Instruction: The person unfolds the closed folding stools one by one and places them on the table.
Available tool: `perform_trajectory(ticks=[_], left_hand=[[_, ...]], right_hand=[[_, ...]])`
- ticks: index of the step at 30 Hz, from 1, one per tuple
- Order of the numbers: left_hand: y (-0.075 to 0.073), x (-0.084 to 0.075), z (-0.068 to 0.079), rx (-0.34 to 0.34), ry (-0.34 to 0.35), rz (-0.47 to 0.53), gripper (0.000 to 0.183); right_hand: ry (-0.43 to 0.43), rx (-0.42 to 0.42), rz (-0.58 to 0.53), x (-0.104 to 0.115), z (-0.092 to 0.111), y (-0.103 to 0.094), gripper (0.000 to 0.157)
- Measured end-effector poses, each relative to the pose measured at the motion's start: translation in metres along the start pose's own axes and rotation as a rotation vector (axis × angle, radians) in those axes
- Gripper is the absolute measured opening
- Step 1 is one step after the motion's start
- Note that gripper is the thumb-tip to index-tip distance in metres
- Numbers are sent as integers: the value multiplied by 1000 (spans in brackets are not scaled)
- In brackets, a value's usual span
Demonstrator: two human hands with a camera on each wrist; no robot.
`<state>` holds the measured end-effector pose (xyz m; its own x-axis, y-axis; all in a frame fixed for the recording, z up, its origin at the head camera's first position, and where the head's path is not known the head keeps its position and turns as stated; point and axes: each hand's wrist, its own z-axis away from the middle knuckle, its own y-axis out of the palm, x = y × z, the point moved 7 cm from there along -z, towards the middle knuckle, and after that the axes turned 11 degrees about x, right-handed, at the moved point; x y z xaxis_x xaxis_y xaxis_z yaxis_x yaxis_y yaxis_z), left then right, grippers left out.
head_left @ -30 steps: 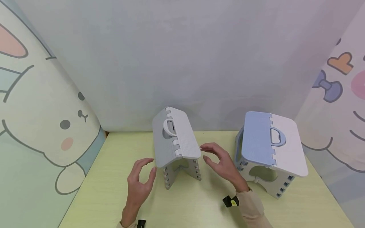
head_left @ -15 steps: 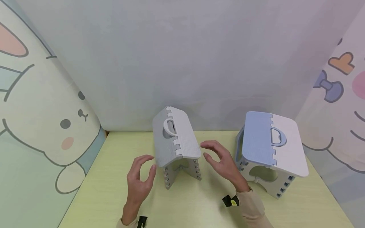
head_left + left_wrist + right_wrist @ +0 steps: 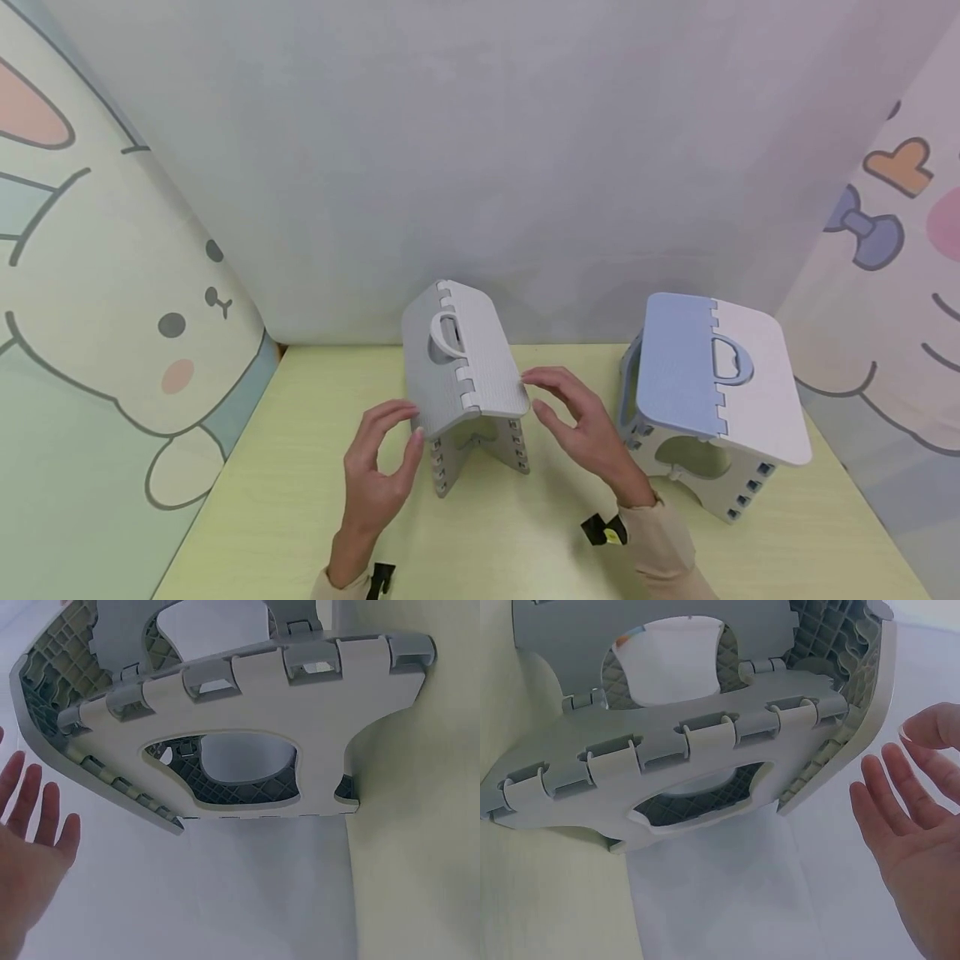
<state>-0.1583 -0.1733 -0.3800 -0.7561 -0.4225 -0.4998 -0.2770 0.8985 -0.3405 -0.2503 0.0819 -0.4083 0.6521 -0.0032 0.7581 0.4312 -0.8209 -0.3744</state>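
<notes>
A small folding step stool [image 3: 487,358], grey on its left half and white on its right, stands half-folded, its top peaked like a roof, with a carry handle [image 3: 447,336] at the hinge. My left hand [image 3: 371,492] is at the near left edge of the grey half, fingers bent loosely. In the left wrist view a gap shows between those fingers [image 3: 49,814] and the top. My right hand [image 3: 588,433] is at the white half's right edge, fingers relaxed; the right wrist view shows its fingers [image 3: 900,791] beside the panel, gripping nothing.
A second folding stool [image 3: 675,367], blue and white, stands unfolded with a flatter top to the right, close to my right forearm. Both stools are on a pale yellow-green table [image 3: 300,500]. A grey-white wall [image 3: 480,167] rises behind, with cartoon-printed panels [image 3: 150,333] at the sides.
My left hand has moved right, up to the grey half's edge. The right hand has shifted slightly left toward the white half. Both stools look unmoved.
</notes>
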Motion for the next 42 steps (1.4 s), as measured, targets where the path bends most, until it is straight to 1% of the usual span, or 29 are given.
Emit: perform_trajectory(ticks=[4,7,9,18,24,34,42], left_hand=[[3,1,0,12,2,-3,27],[6,9,5,23,-2,-9,29],[7,12,7,30,2,-14,28],[14,8,6,46,28,-11,25],[15,12,7,46,26,-26,28],[14,16,10,49,31,-39,31],[12,16,10,51,40,-20,30]], right_hand=[[14,13,19,2,0,0,40],[-2,16,45,6,-1,0,42],[-7,19,64,8,-2,1,43],[-5,47,100,12,-3,8,49],[-4,69,115,10,-4,13,51],[-98,90,128,17,-7,16,45],[-143,108,181,20,-8,17,48]])
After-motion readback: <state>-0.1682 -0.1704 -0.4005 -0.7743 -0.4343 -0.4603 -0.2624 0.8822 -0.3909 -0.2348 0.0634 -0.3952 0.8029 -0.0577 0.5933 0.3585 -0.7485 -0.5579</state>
